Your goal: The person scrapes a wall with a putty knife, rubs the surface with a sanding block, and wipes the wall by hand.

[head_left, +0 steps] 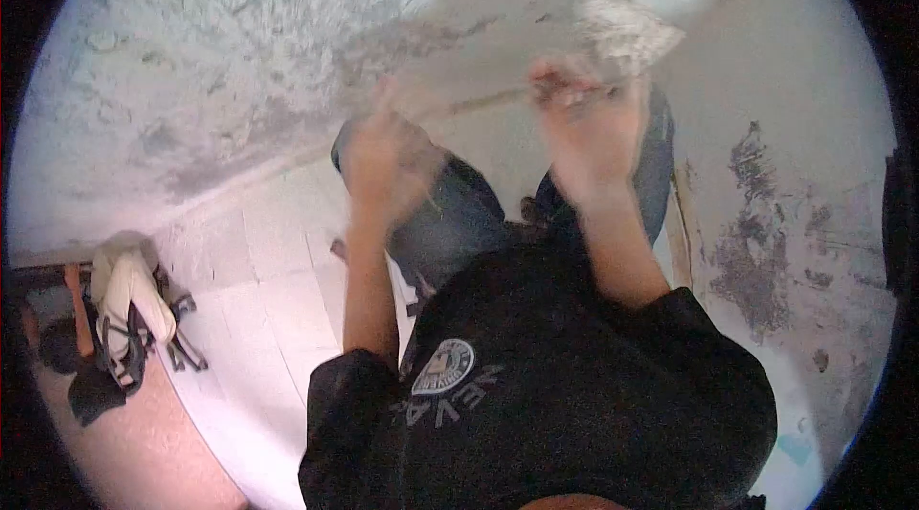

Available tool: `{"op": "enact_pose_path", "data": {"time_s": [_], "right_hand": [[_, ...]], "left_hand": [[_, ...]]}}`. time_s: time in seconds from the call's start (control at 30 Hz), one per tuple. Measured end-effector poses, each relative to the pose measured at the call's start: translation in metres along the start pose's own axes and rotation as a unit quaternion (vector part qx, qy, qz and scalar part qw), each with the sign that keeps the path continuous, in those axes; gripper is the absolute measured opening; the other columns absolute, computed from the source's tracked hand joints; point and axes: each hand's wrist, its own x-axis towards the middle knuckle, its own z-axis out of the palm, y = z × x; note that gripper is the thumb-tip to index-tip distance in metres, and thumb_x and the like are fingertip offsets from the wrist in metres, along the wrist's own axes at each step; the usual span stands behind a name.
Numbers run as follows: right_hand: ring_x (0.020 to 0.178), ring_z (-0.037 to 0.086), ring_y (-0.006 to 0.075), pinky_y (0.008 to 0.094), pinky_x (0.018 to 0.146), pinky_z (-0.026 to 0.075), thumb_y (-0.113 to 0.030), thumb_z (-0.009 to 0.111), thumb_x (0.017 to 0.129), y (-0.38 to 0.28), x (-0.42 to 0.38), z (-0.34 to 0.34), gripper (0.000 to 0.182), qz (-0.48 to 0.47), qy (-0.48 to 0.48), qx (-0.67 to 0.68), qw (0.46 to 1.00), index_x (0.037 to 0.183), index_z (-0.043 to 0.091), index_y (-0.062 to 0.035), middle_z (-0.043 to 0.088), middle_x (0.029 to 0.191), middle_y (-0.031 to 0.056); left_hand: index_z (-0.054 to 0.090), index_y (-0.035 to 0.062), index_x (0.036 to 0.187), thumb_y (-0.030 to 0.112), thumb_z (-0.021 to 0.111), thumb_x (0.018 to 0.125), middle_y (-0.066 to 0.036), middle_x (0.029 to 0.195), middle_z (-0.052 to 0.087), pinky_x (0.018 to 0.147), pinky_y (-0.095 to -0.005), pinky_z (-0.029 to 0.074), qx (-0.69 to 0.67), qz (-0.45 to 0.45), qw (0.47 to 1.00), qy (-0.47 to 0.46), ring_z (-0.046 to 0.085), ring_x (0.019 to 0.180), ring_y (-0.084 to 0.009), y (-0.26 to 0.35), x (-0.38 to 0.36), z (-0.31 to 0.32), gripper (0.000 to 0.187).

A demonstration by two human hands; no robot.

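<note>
Head view: L hand (pixel 383 151) at 11 o'clock & R hand (pixel 598 136) at 2, both blurred near dark jeans (pixel 455 218); can't tell if either grip's spread or pinching. Blurry reddish thing (pixel 563 86) at R fingertips, 1 o'clock, w/ whitish thing (pixel 627 31) just beyond; stained wall (pixel 191 79) at 10.

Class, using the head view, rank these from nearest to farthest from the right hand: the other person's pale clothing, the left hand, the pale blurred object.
1. Pale blurred object: at the fingers of the right hand; blur hides whether it is held.
2. Left hand: across to the left, over the knee.
3. Other person's pale clothing: far left.
</note>
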Motion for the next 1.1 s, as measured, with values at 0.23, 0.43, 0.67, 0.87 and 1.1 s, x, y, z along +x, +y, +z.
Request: {"op": "enact_pose_path", "data": {"time_s": [0.23,0.43,0.67,0.87,1.1], "right_hand": [[0.133,0.037,0.0267,0.0425,0.112,0.028,-0.037,0.036,0.105,0.042,-0.028,-0.032,0.052,-0.111,-0.105,-0.139,0.978,0.144,0.029,-0.0039,0.042,0.136,0.0130],[0.091,0.047,0.0196,0.0325,0.087,0.039,-0.050,0.022,0.106,0.039,-0.031,-0.052,0.053,0.104,-0.017,-0.191,0.976,0.119,0.051,-0.0073,0.048,0.097,0.0037],[0.111,0.055,0.0383,0.0428,0.094,0.043,-0.032,0.054,0.097,0.062,-0.014,-0.061,0.036,-0.171,-0.072,-0.495,0.849,0.102,0.059,0.0030,0.058,0.113,0.0235],[0.075,0.058,0.0118,0.0288,0.071,0.048,-0.024,0.061,0.095,-0.091,0.045,-0.142,0.025,-0.077,-0.001,-0.594,0.801,0.111,0.064,-0.0053,0.063,0.083,0.0059],[0.079,0.066,0.0179,0.0402,0.084,0.049,-0.034,0.055,0.096,-0.163,0.122,-0.214,0.041,-0.071,0.040,-0.756,0.649,0.126,0.059,-0.0066,0.067,0.073,0.0111]], "left_hand": [[0.062,0.0037,0.124,0.066,0.067,0.073,-0.024,0.134,0.054,0.111,-0.0502,0.031,-0.246,0.126,0.896,0.348,0.049,0.128,-0.0411,0.056,0.042,0.023,0.081],[0.036,0.0054,0.148,0.077,0.043,0.081,-0.022,0.156,0.028,0.115,-0.0514,0.023,-0.292,-0.009,0.935,0.202,0.032,0.142,-0.0393,0.025,0.036,0.083,0.098],[0.030,-0.0021,0.149,0.037,0.043,0.100,-0.012,0.123,0.059,0.095,-0.0326,0.046,-0.453,-0.223,0.863,0.018,0.059,0.105,-0.0216,0.073,0.038,0.095,0.064],[0.043,-0.0010,0.142,0.023,0.050,0.099,0.001,0.079,0.048,0.062,-0.0278,0.042,-0.709,-0.359,0.590,0.142,0.046,0.060,-0.0109,-0.008,0.071,0.095,0.049],[0.044,-0.0019,0.140,0.027,0.053,0.099,0.002,0.077,0.049,0.060,-0.0275,0.041,-0.698,-0.402,0.591,0.035,0.047,0.060,-0.0112,-0.036,0.104,0.133,0.051]]}}
